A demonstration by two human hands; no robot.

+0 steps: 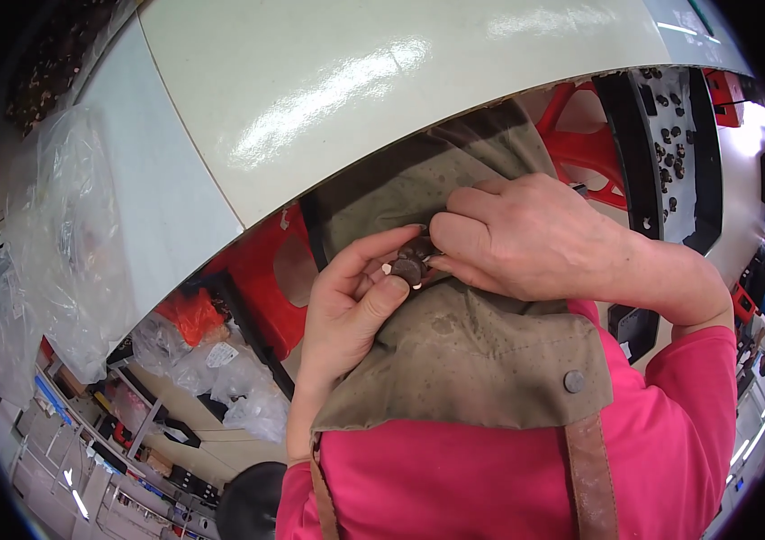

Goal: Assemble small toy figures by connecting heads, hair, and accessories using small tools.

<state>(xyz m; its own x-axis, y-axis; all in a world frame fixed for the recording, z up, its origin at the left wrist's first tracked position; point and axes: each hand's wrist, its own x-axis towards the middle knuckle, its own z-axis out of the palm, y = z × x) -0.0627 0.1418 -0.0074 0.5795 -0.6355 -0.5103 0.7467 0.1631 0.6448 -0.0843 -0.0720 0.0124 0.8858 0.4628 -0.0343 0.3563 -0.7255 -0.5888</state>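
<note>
Close to the body, over a pink shirt and a dusty apron, the left hand pinches a small dark round part between thumb and fingers. The right hand grips the same part from above. It is tiny, so it might slip and drop under the white table beyond.

table edge blocks fwd, apron under

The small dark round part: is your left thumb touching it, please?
Touching: the head view shows the left hand thumb pressed against the small dark round part, no gap.
</note>
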